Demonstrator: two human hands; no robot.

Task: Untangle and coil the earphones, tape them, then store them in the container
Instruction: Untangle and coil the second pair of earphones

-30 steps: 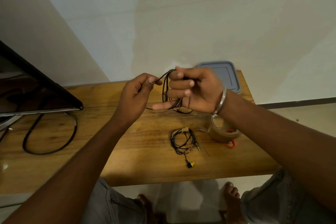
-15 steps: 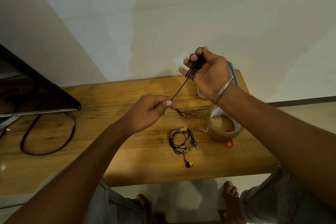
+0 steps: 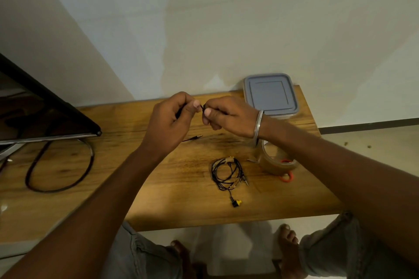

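My left hand (image 3: 174, 118) and my right hand (image 3: 226, 116) meet above the middle of the wooden table (image 3: 158, 188), both pinching a black earphone cable (image 3: 202, 107). Most of that cable is hidden inside my fingers; its jack plug (image 3: 196, 137) hangs out below my left hand. A second pair of black earphones (image 3: 227, 173) with a yellow tip lies coiled on the table in front of my right wrist. A roll of brown tape (image 3: 277, 159) stands to its right. The grey-lidded container (image 3: 271, 95) sits shut at the table's back right corner.
A dark screen (image 3: 45, 120) stands at the left with a thick black cable (image 3: 59, 165) looped on the table below it. The wall runs right behind the table. My knees and bare feet show under the front edge.
My right hand has dropped from high near the container back to the left hand. The left hand rose to meet it. The cable stretched between them is now gathered short.
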